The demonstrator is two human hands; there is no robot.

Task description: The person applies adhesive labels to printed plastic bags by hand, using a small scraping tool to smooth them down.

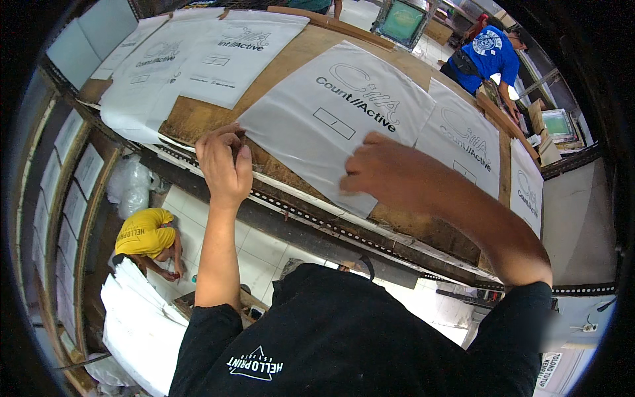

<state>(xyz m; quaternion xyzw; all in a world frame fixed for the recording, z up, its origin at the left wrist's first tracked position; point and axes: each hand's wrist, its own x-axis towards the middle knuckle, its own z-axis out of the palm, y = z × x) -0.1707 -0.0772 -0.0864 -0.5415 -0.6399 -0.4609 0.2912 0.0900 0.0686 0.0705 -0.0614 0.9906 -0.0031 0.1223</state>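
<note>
A white printed plastic bag (297,126) lies slanted on the brown worktable (198,119) in front of me. My left hand (225,162) is at the bag's left corner, with its fingers bent and closed on the edge there. Over the bag's lower right part is my right hand (377,169), its fingers curled in and slightly smeared by motion. Whatever those fingers hold, if anything, is hidden. Another printed bag (463,132) lies to the right, partly beneath the first one.
More white printed bags (228,56) cover the table's left end. Wooden rails (331,30) run along the far edge. A person in blue (486,56) works at the far right, near a screen frame (559,124). A person in yellow (147,235) crouches on the floor, beside stacked white sheets (142,324).
</note>
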